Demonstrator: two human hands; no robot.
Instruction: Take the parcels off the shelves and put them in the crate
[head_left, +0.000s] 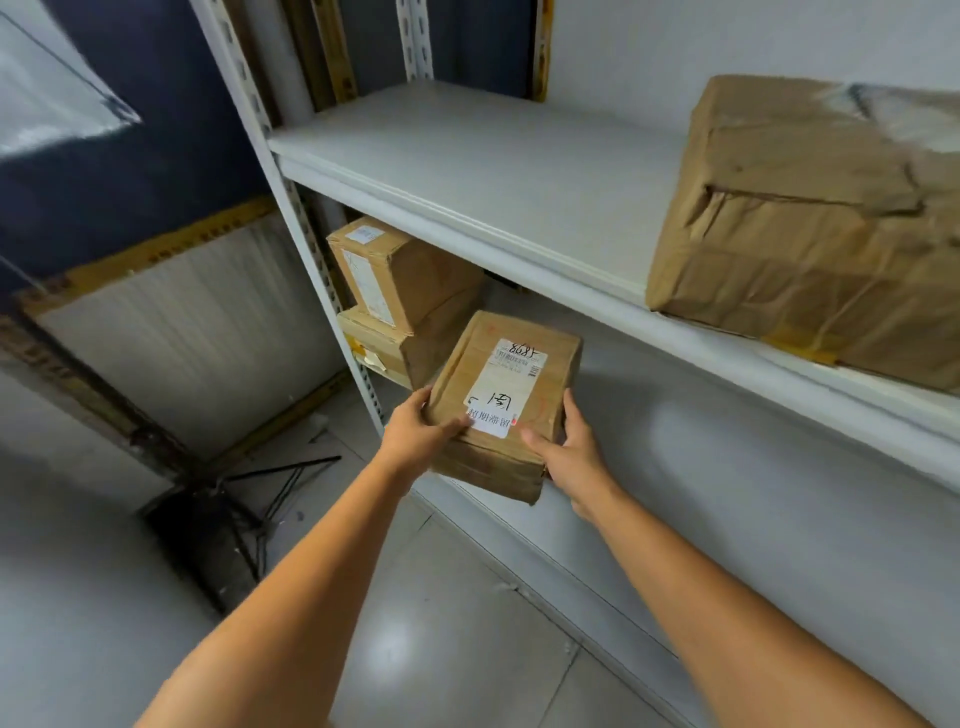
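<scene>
**packrat_88:** why both hands on something that little?

**shelfdweller:** my guess is control, not weight. The small parcel (506, 405) sits at the front lip of the lower shelf (727, 467), near corner poking out over the edge toward 6 o'clock. The left hand (421, 431) grips its 9 o'clock side, thumb lying across the top by the label corner and fingers curled down the side. The right hand (569, 452) clamps the 3 o'clock side the same way, thumb on top and fingers running up the edge. Squeezing from both sides should let it slide out level. Can't tell if it's already lifted or resting on the shelf.

**packrat_88:** what's the parcel look like?

**shelfdweller:** flat brown cardboard wrapped in glossy tape, a bit creased and soft at the corners. A white label (506, 387) on top has a barcode and handwritten marks. It looks light and easy to handle.

**packrat_88:** anything else left?

**shelfdweller:** a stacked pair (405, 291) at its 10 o'clock, tucked into the back corner, and a big parcel (805, 223) at 2 o'clock on the upper shelf (493, 171). The crate isn't in view, so plenty to go.
</scene>
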